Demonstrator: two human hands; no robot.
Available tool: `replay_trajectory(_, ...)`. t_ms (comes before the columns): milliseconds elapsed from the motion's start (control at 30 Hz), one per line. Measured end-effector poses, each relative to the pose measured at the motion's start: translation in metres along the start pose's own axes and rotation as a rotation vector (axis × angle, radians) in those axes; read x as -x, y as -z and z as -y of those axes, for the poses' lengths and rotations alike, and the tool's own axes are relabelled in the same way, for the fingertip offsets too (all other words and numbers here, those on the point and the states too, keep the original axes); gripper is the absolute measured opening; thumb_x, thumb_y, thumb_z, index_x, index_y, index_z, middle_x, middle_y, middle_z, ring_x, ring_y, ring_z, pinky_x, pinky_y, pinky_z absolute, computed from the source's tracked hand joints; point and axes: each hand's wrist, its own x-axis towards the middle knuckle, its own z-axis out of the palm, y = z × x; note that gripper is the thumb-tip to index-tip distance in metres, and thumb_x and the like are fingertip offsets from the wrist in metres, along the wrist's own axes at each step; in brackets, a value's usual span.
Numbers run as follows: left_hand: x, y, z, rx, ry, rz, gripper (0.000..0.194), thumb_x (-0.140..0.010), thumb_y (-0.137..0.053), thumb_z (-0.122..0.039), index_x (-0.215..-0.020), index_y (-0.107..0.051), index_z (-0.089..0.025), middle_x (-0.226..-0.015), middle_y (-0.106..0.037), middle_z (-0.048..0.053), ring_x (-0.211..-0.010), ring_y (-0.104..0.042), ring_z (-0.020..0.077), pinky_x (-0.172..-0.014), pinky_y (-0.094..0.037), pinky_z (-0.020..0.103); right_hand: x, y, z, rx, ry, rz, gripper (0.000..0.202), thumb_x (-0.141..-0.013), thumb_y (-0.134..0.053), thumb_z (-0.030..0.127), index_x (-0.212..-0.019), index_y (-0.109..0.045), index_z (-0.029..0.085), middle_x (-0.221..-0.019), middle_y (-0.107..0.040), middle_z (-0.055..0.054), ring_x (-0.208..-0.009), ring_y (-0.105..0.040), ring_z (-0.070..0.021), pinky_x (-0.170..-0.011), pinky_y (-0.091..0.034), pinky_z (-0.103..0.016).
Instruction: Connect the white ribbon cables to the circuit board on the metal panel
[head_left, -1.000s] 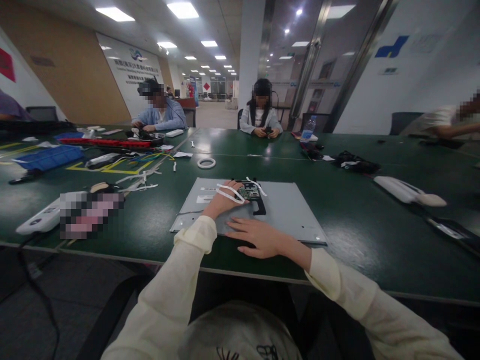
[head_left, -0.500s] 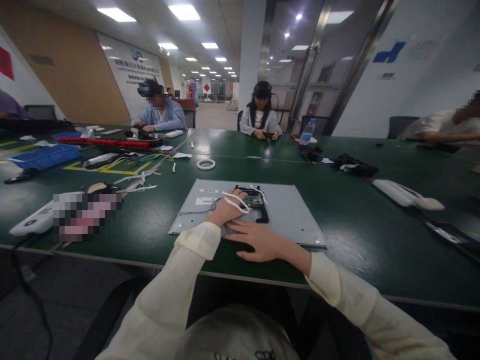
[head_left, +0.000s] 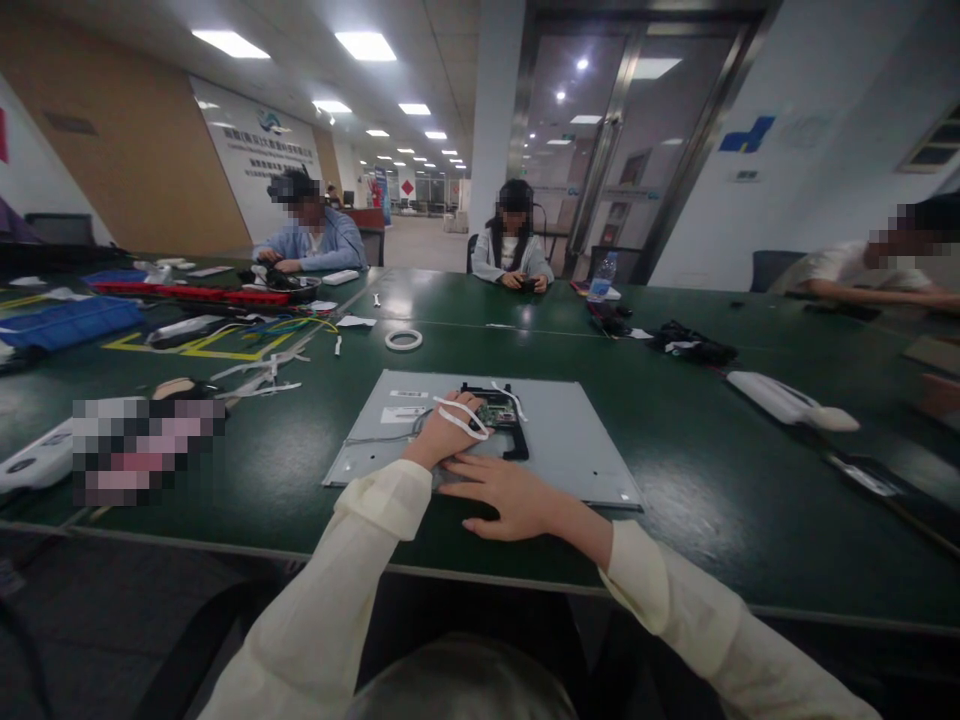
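Note:
A flat grey display panel [head_left: 570, 440] lies on the table in front of me, with a black bracket [head_left: 517, 440] and a green circuit board [head_left: 495, 412] at its middle. My left hand [head_left: 448, 432] rests over the board's left side, fingers stretched forward and their tips partly hidden. A white tape strip [head_left: 472, 430] loops across its back. Another tape strip [head_left: 511, 400] lies over the bracket. Thin grey cables [head_left: 382, 437] run left from under that hand. My right hand [head_left: 510, 497] lies with spread fingers at the panel's near edge, holding nothing visible.
A tape roll [head_left: 403, 341] lies beyond the panel. Loose tape strips [head_left: 270, 375] and a blue tray [head_left: 71, 322] are at left. At right are a white device [head_left: 780, 398] and a black bundle [head_left: 690, 342]. Several people sit around the green table [head_left: 442, 355].
My view has shifted slightly to the right and up. Both hands keep about the same places on the panel.

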Motion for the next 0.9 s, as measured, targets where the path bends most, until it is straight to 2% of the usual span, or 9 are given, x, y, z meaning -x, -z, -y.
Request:
replay_trajectory(233,0.0,0.002,-0.001,0.025,0.032,0.033,0.04,-0.077,-0.059,-0.042,-0.107,-0.056,-0.017,-0.108,-0.057,0.009,-0.104,-0.052,0.0233,-0.094,-0.04,0.037,0.0,0.001,0.0,-0.018,-0.005,-0.006,0.051,-0.085,-0.047,0.038,-0.131,-0.046,0.016,-0.141,-0.032,-0.01,-0.132,-0.025,-0.02,-0.109,-0.021,-0.036)
replay_trajectory(500,0.001,0.008,0.002,0.062,0.068,0.048,0.039,-0.076,-0.06,-0.039,-0.11,-0.056,-0.019,-0.113,-0.053,0.008,-0.105,-0.051,0.0214,-0.092,-0.043,0.032,-0.006,-0.002,0.001,-0.015,-0.024,0.008,0.053,-0.085,-0.046,0.04,-0.132,-0.045,0.016,-0.142,-0.031,-0.01,-0.132,-0.025,-0.0204,-0.109,-0.02,-0.037)
replay_trajectory(700,0.003,0.013,0.009,0.115,0.027,0.053,0.039,-0.076,-0.061,-0.032,-0.111,-0.055,-0.017,-0.109,-0.057,0.008,-0.1,-0.056,0.0198,-0.09,-0.045,0.03,-0.009,-0.001,0.0,-0.007,-0.008,-0.001,0.053,-0.086,-0.046,0.04,-0.132,-0.045,0.014,-0.142,-0.03,-0.012,-0.132,-0.024,-0.0211,-0.109,-0.022,-0.037)
replay_trajectory(900,0.006,0.012,0.016,0.169,0.02,0.081,0.037,-0.077,-0.059,-0.029,-0.111,-0.053,-0.017,-0.112,-0.058,0.008,-0.106,-0.055,0.0199,-0.094,-0.043,0.03,-0.011,-0.001,0.001,0.001,0.008,-0.032,0.051,-0.085,-0.048,0.037,-0.13,-0.047,0.014,-0.14,-0.034,-0.012,-0.131,-0.026,-0.0206,-0.108,-0.024,-0.036)
